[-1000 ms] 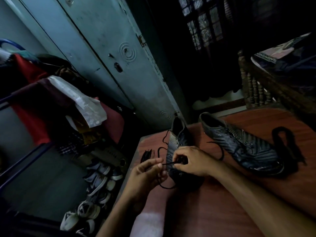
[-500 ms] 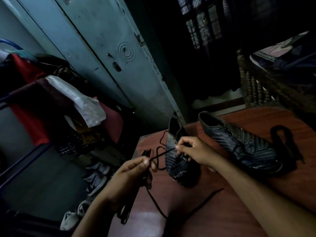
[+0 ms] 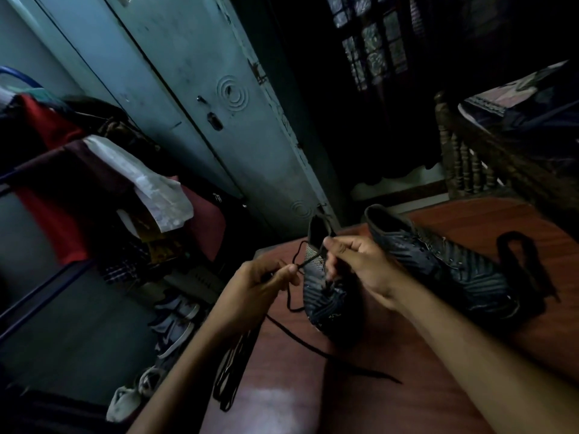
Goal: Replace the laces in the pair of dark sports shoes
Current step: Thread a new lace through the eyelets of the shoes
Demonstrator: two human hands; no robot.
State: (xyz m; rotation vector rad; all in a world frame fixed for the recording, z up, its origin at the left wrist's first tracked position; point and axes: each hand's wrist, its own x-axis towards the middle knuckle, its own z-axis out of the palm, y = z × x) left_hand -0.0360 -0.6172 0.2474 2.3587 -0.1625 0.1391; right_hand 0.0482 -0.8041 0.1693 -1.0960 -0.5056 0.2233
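While the room's pretty dark, far left there's a rack (image 3: pixel 37 170) w/ red and dark clothes plus a pale cloth (image 3: pixel 150 186) draped over it, and some light sneakers (image 3: pixel 175 321) on the floor below. Behind that stands a blue-green metal cupboard (image 3: pixel 194 98) w/ a keyhole on the door.

Next over, a bundle of spare black laces (image 3: pixel 230 368) hangs off the left edge of the reddish-brown table (image 3: pixel 360 402). Left hand (image 3: pixel 260 292) is just above it, thumb and forefinger pinching a black lace (image 3: pixel 308 261), so it's grasping the lace, fingers curled. That lace runs taut up and right to the right hand (image 3: pixel 360 264), which pinches it too, right at the tongue area of the near shoe (image 3: pixel 322 296). More of the lace drops from the left hand and trails across the tabletop toward the viewer, loose end lying flat approx mid-table.

Near shoe sits on the table btwn the two hands, toe pointing at the viewer, collar toward the cupboard. Can't tell how many eyelets are threaded, too dim.

Second shoe (image 3: pixel 445 264) lies just right of it, behind the right forearm, toe pointing right. Past its toe there's another black lace loop (image 3: pixel 517 261) on the table. Far right bg: a carved wooden railing (image 3: pixel 470 164) w/ some fabric on top.
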